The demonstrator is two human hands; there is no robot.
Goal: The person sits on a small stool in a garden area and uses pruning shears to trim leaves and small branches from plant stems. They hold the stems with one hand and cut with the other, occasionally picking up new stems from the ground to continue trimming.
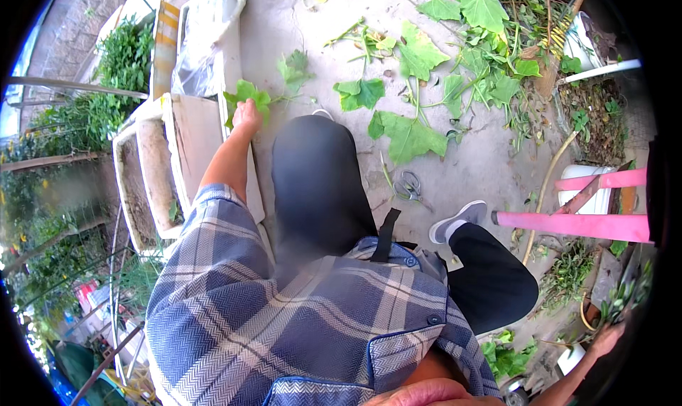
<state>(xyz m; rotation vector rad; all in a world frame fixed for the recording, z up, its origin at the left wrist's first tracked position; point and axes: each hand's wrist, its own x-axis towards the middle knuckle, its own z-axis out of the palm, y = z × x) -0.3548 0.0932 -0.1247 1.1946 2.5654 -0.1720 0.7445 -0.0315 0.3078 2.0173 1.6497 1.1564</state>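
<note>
My left hand [246,115] reaches out ahead along the edge of a white planter box [169,157] and is closed on a green leafy vine cutting [249,93]. My right hand [609,338] is stretched out low at the right rim, next to some green plants [629,292]; its fingers are too small and dark to read. My plaid shirt [298,321] and black trousers [320,179] fill the middle of the view. A pair of scissors [408,187] lies on the concrete by my knee, apart from both hands.
Several cut vines with big leaves [412,132] are strewn over the concrete ground [298,22]. Soil-filled white planters [138,186] stand at the left and a pink frame [575,225] at the right. A white bucket [582,40] and a hose [547,186] lie beyond.
</note>
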